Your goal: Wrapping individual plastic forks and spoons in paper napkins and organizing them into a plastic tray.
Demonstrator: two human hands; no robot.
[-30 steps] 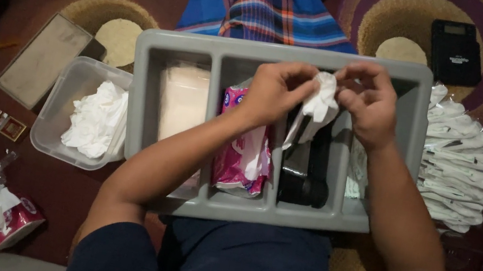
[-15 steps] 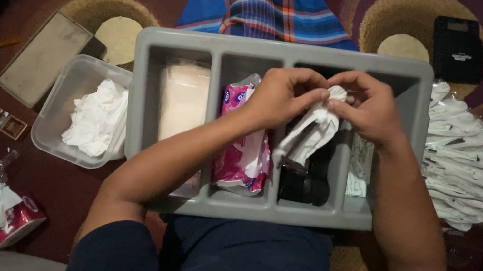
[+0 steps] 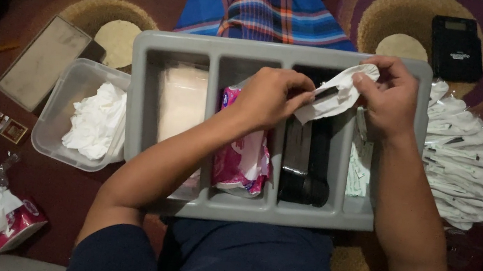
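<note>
Both hands pinch one white napkin (image 3: 334, 96) between them: the left hand (image 3: 270, 98) has its grip closed on the lower left edge, and the right hand (image 3: 392, 95) has its grip closed on the upper right corner. A dark, slim piece shows inside the fold, so the step in hand looks like wrapping black cutlery in the napkin; the next move would call for rolling the paper tight around it without letting the piece slip out. The napkin hangs in the air just above the far end of the third compartment of the grey divided tray (image 3: 254, 213), where more black cutlery (image 3: 307, 166) lies. One compartment left holds a pink tissue pack (image 3: 242, 162); the leftmost holds pale sheets. Right of the tray, a stack of wrapped white bundles (image 3: 461, 172) lies on the patterned carpet. On the left stands a clear tub of white napkins (image 3: 93, 120).
</note>
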